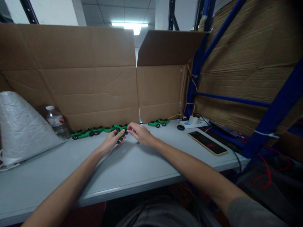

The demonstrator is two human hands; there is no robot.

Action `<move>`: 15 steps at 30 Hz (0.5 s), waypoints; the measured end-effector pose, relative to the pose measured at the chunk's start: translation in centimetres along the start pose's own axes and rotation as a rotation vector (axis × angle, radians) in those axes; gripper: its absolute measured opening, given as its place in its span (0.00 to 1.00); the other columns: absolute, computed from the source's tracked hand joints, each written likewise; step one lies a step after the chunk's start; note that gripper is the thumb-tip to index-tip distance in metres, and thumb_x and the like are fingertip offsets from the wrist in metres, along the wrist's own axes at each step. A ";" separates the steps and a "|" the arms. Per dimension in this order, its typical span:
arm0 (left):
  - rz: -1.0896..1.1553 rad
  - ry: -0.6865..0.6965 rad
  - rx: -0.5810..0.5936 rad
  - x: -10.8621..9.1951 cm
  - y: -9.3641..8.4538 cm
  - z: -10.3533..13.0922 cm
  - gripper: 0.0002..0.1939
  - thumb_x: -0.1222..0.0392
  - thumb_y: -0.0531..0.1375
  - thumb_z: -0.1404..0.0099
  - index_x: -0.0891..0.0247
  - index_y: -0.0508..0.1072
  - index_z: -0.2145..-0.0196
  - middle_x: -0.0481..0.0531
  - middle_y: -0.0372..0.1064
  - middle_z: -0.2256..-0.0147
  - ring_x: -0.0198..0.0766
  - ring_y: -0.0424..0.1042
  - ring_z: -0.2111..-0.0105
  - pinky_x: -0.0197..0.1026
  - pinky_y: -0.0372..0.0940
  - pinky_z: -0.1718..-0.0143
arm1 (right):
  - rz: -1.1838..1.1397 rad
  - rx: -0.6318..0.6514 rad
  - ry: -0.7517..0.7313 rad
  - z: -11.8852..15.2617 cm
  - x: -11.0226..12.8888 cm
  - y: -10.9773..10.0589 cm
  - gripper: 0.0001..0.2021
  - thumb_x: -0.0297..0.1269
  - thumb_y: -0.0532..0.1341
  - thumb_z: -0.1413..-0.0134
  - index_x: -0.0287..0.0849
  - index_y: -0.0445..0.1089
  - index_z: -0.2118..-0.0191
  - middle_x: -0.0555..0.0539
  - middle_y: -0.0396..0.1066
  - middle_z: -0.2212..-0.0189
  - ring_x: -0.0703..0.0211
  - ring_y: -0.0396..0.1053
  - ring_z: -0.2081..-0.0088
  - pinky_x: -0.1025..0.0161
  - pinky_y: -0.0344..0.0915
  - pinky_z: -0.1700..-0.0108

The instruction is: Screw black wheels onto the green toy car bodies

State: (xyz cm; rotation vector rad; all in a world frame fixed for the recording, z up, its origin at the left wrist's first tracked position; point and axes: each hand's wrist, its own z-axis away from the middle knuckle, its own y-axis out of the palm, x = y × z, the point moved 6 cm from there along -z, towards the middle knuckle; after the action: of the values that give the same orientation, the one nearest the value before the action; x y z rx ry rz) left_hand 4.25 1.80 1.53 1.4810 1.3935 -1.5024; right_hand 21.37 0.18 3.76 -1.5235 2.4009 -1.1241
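Note:
My left hand (111, 142) is closed around a green toy car (121, 133) with black wheels, held just above the table. At the car's right end, the fingertips of my right hand (140, 133) pinch what looks like a small black wheel; the fingers partly hide it. A small black ring-shaped piece (138, 142) lies on the table under my right hand. Behind my left hand, several more green toy cars (81, 134) stand in a row along the cardboard. Two others (159, 122) sit to the right of my hands.
The white table (113, 176) is walled by cardboard (99, 85). At the left are a white sack (23, 132) and a water bottle (56, 122). On the right lie a phone (207, 142) and a power strip (193, 122) with cables, beside blue rack posts (272, 116).

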 end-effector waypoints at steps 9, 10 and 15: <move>-0.030 -0.019 -0.082 0.1 -0.6 -0.3 0.31 0.31 0.64 0.39 0.65 0.73 0.60 0.53 0.73 0.65 0.38 0.70 0.68 0.38 0.60 0.70 | 0.043 0.002 0.055 0.0 -0.4 -0.3 0.04 0.36 0.57 0.27 0.43 0.67 0.54 0.47 0.72 0.59 0.58 0.67 0.60 0.64 0.59 0.56; -0.048 -0.016 -0.113 0.0 -0.9 -0.3 0.31 0.31 0.64 0.40 0.65 0.73 0.59 0.54 0.74 0.65 0.39 0.71 0.67 0.39 0.60 0.69 | 0.053 0.014 0.058 0.1 -0.6 -0.2 0.04 0.36 0.57 0.28 0.43 0.68 0.54 0.47 0.72 0.60 0.58 0.67 0.60 0.64 0.59 0.56; -0.080 -0.025 -0.180 0.1 -1.7 -0.2 0.33 0.30 0.65 0.42 0.66 0.75 0.59 0.59 0.77 0.61 0.44 0.73 0.62 0.41 0.62 0.66 | 0.127 0.206 0.093 0.8 -2.0 1.3 0.02 0.30 0.61 0.33 0.43 0.71 0.57 0.48 0.73 0.62 0.58 0.67 0.62 0.64 0.55 0.61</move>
State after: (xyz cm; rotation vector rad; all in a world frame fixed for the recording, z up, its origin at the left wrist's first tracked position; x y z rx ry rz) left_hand 2.76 2.49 1.87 1.3067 1.5455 -1.3979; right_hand 21.75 1.69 1.73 -1.2641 2.3143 -1.3924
